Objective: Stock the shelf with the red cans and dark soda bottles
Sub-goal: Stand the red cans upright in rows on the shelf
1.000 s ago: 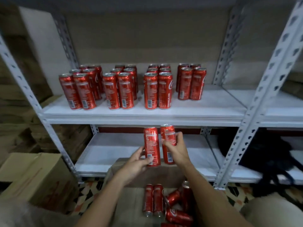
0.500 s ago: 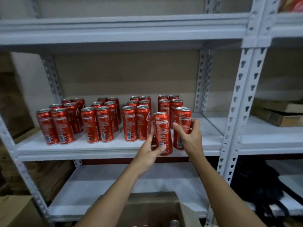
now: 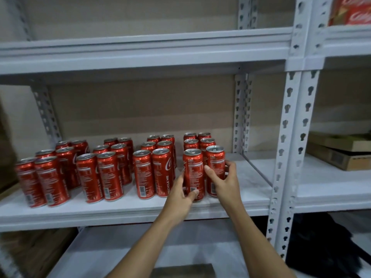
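While upright on shelf [image 3: 230, 199], two cans [image 3: 194, 173], each hand's grip

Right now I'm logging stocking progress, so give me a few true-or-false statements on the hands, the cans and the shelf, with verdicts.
1. Each hand grips one red can. True: the left hand holds the left can, the right hand the right can.
2. Both held cans lie on their sides. False: they are upright.
3. The held cans are at the right end of the can rows on the shelf. True.
4. Dark soda bottles stand among the cans. False: only cans show.
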